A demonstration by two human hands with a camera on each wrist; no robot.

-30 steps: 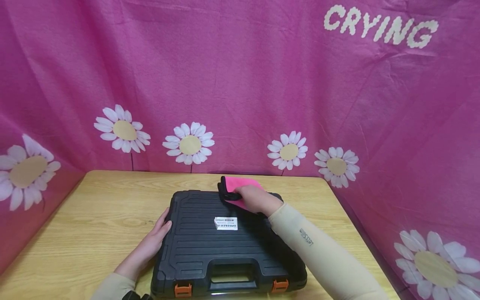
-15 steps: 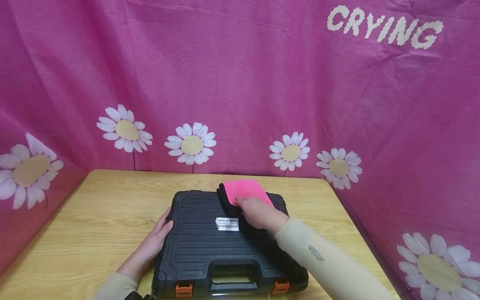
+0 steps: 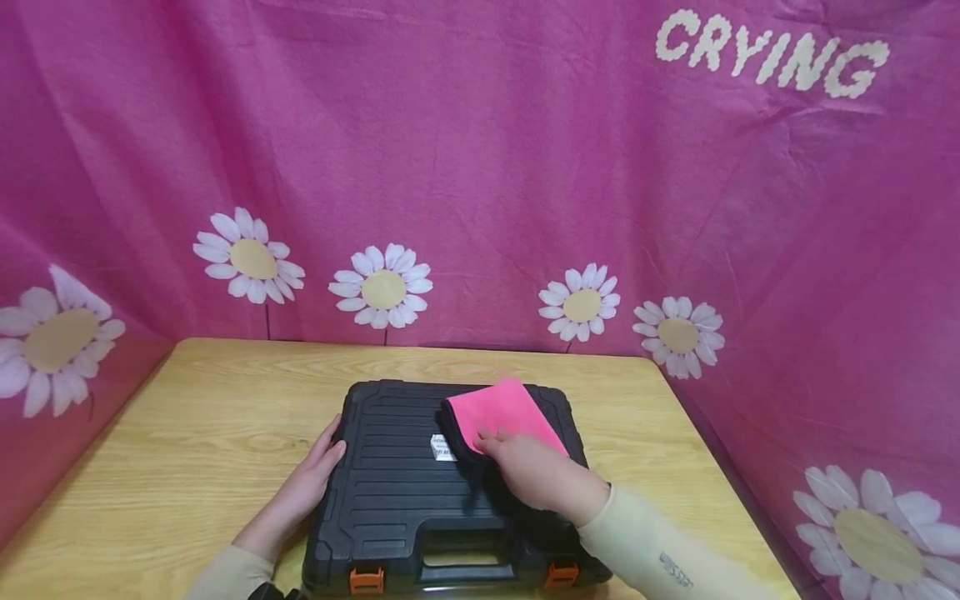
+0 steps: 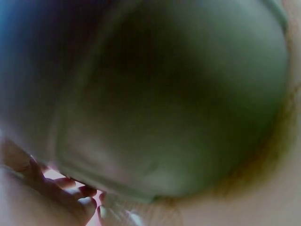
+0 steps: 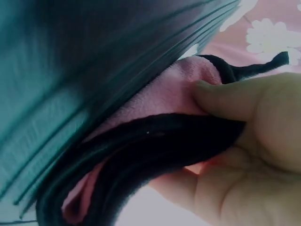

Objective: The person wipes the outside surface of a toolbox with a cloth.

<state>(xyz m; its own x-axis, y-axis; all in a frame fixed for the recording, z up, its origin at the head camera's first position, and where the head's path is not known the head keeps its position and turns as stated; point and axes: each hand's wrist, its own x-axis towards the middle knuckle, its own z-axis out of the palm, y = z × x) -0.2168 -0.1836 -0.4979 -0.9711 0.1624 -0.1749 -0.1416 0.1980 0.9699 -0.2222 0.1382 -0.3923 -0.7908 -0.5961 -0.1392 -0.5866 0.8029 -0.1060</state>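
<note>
A black plastic tool case (image 3: 390, 492) with orange latches and a front handle lies flat and closed on the table. My left hand (image 3: 303, 483) rests against the case's left side, fingers extended along the edge. In the left wrist view its fingers (image 4: 61, 193) are partly hidden and blurred. My right hand (image 3: 540, 471) pinches a folded pink cloth (image 3: 498, 408) with black edging between thumb and fingers, over the right half of the lid. The right wrist view has the cloth (image 5: 155, 99) against the ribbed lid (image 5: 117, 56). Cloth and hand partly cover the white label (image 3: 441, 447).
The wooden table (image 3: 187, 450) surrounds the case, with bare wood to its left and right. A magenta curtain (image 3: 480, 150) printed with white daisies hangs behind the table and along both sides.
My right hand has drawn the cloth over the lid towards me and slightly right, so it now covers part of the label. The left hand and the case stay in place.
</note>
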